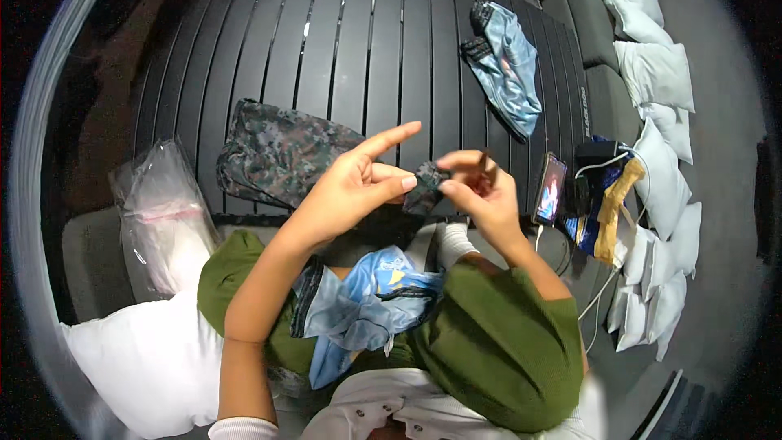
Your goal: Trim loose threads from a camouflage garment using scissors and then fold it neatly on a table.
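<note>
Above the near edge of the table, a small piece of dark camouflage cloth (427,178) is between my two hands. My left hand (350,189) grips its left side at the thumb tip, index finger stretched out. My right hand (492,200) pinches its right side between thumb and fingers, slightly blurred. A larger camouflage cloth (281,151) lies on the table, partly behind my left hand. Across my lap rests a crumpled light blue printed garment (375,293) with dark trim.
On the slatted dark table (346,41) lies another blue garment (509,65) at the far right. A lit phone (551,189) with cables stands at the right edge, beside a blue and yellow package (611,212). Clear plastic bags (167,228) and a white pillow (147,358) are left; several white cushions line the right.
</note>
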The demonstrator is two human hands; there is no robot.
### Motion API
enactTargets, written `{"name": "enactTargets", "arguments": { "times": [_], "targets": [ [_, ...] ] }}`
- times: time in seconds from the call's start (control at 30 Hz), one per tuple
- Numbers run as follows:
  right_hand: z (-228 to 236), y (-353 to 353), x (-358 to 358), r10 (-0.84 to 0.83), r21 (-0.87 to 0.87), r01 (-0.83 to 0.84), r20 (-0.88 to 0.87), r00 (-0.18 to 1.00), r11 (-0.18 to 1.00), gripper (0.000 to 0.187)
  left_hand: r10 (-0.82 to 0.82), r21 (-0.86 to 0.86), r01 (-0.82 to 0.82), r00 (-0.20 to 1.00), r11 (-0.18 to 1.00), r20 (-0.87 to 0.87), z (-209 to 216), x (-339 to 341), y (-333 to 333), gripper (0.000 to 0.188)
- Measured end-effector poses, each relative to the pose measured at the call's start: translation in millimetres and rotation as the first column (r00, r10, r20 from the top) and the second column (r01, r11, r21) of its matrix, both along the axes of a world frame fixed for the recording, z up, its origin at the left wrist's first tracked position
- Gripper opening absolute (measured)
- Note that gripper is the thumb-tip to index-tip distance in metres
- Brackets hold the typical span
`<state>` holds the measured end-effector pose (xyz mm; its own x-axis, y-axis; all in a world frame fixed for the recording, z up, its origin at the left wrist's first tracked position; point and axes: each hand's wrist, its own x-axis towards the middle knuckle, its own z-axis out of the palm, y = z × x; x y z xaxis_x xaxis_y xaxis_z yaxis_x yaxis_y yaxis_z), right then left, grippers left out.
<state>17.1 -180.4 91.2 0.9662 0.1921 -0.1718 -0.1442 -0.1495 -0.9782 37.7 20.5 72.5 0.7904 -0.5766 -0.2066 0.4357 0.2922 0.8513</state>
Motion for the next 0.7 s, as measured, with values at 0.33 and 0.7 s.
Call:
{"name": "enactTargets", "arguments": {
  "times": [0.33,0.7],
  "targets": [
    [-19,-1,12,0.216,-0.396,0.008,0.518,0.828,0.918,0.014,0.003,0.047,-0.002,1.000,0.999,-0.011,-19,2,-19,0.058],
    [-43,-11,11,0.350,-0.502,0.099,0.718,0.602,0.859,0.010,0.010,0.096,0.007,0.985,0.995,-0.174,-34,1,-27,0.042]
  ]
}}
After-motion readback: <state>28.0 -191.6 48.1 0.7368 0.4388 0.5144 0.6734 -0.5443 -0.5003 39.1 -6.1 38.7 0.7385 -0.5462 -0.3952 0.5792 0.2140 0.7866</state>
